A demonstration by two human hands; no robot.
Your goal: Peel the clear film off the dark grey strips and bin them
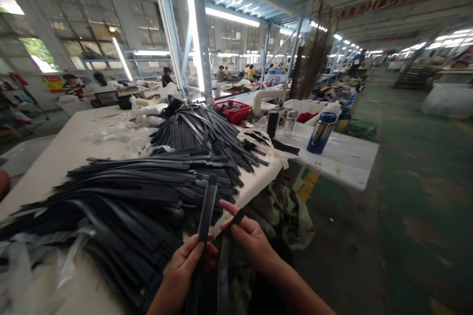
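Observation:
My left hand (192,256) pinches a flat black strap (207,209) between thumb and fingers, its end pointing up and away from me. To its right, my right hand (249,234) is closed on another black strap end (236,217), the index finger stretched out toward the first strap. Below the hands, a dark strap length (223,275) hangs down. Just beyond and left of my hands lies a large heap of similar black straps (136,182), and a second bundle (207,128) is fanned out behind it.
The heap rests on a cream-topped table (92,128) with clear plastic bags (136,140). A red basket (232,112) stands behind. On a white side table (343,157) are a blue flask (321,133) and a dark bottle (272,123). Green fabric (284,211) hangs by the table edge.

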